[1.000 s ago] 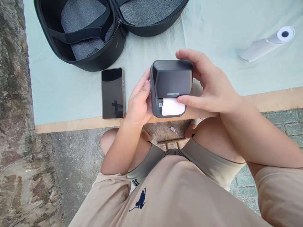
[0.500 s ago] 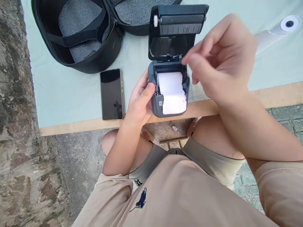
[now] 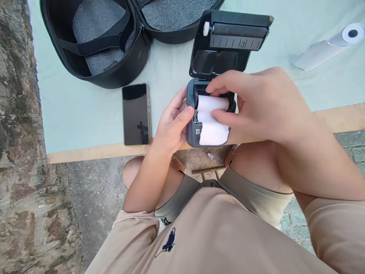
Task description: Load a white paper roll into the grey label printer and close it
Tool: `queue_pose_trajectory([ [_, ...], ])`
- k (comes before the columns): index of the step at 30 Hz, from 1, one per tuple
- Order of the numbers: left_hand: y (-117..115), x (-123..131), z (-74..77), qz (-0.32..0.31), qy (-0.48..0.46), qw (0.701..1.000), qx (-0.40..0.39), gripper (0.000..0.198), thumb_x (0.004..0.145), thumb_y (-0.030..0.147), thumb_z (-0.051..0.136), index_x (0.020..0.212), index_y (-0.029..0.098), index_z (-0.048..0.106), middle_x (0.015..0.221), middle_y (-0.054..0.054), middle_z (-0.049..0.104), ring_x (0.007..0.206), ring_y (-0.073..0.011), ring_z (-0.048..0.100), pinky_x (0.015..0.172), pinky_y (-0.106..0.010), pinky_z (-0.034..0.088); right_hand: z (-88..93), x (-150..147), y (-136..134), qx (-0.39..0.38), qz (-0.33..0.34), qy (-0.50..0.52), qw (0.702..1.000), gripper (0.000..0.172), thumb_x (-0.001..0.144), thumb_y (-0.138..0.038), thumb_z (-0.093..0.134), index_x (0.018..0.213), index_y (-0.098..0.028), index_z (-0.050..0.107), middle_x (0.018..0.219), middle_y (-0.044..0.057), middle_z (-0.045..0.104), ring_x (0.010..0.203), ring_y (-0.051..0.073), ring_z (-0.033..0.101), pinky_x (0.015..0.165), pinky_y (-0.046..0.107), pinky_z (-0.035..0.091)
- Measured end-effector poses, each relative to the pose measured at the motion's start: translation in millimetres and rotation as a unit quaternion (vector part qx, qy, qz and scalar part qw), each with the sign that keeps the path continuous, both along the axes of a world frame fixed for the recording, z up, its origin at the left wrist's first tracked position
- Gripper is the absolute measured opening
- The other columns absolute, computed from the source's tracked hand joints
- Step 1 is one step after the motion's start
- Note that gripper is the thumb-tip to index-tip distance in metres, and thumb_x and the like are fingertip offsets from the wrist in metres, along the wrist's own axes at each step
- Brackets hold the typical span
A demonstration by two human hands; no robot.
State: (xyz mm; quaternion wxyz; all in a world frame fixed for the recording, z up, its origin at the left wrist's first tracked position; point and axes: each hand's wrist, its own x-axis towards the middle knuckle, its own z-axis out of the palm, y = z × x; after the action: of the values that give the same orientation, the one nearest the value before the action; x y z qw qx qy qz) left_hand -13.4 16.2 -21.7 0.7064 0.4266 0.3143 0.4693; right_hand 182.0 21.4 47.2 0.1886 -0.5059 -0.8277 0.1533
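Observation:
A small dark portable label printer is tilted up near the table's front edge, its lid swung open and a roller showing inside the lid. My left hand grips the printer's left side, thumb on the top edge and the other fingers mostly behind. A white paper roll sits in the compartment, its torn-edged end hanging over the front. Over the compartment, my right hand holds the roll between its thumb, on the paper in front, and fingers behind. Its remaining fingers are partly hidden.
A black phone lies left of the printer. Behind it stands an unzipped black case with grey foam and straps. Another paper roll, partly unwound, lies at the far right. The table's wooden edge runs in front.
My right hand has come down and left from above the printer's right side onto the paper roll. The printer has shifted slightly right and towards me in my left hand.

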Motion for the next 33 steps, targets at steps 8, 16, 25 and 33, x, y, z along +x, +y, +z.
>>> queue_pose_trajectory([
  [8, 1.9, 1.4, -1.4, 0.023, 0.022, 0.999, -0.009, 0.05, 0.082, 0.055, 0.069, 0.121, 0.025, 0.061, 0.126, -0.008, 0.07, 0.138, -0.0346, 0.056, 0.107, -0.048, 0.055, 5.4, 32.4, -0.3, -0.183, -0.065, 0.463, 0.865, 0.04, 0.061, -0.048, 0.086, 0.095, -0.03, 0.073, 0.077, -0.002, 0.068, 0.055, 0.012, 0.055, 0.042, 0.029, 0.04],
  [16, 1.7, 2.2, 3.5, 0.016, 0.028, 0.999, -0.017, 0.044, 0.085, 0.051, 0.065, 0.121, 0.025, 0.062, 0.122, -0.006, 0.07, 0.131, -0.0333, 0.061, 0.099, -0.046, 0.058, -35.0, 45.8, 14.5, -0.181, -0.156, 0.532, 0.812, 0.042, 0.058, -0.051, 0.089, 0.077, -0.024, 0.062, 0.064, -0.001, 0.057, 0.051, 0.012, 0.053, 0.038, 0.027, 0.041],
  [25, 4.4, 1.6, -1.2, 0.012, 0.0, 1.0, -0.009, 0.038, 0.085, 0.045, 0.066, 0.119, 0.027, 0.066, 0.115, -0.002, 0.073, 0.131, -0.0311, 0.059, 0.095, -0.043, 0.06, -43.7, 59.9, 5.0, 0.02, -0.157, 0.231, 0.96, 0.05, 0.067, -0.042, 0.085, 0.107, -0.027, 0.06, 0.107, 0.007, 0.067, 0.093, 0.02, 0.063, 0.076, 0.035, 0.05],
  [33, 0.9, 2.2, 4.4, 0.018, -0.002, 1.0, -0.011, 0.035, 0.091, 0.042, 0.062, 0.12, 0.023, 0.065, 0.113, -0.002, 0.074, 0.133, -0.0266, 0.061, 0.091, -0.032, 0.062, -41.2, 73.0, -10.2, 0.03, -0.132, 0.142, 0.981, 0.071, 0.075, -0.052, 0.079, 0.137, -0.032, 0.05, 0.134, 0.007, 0.061, 0.114, 0.029, 0.064, 0.094, 0.05, 0.051],
])
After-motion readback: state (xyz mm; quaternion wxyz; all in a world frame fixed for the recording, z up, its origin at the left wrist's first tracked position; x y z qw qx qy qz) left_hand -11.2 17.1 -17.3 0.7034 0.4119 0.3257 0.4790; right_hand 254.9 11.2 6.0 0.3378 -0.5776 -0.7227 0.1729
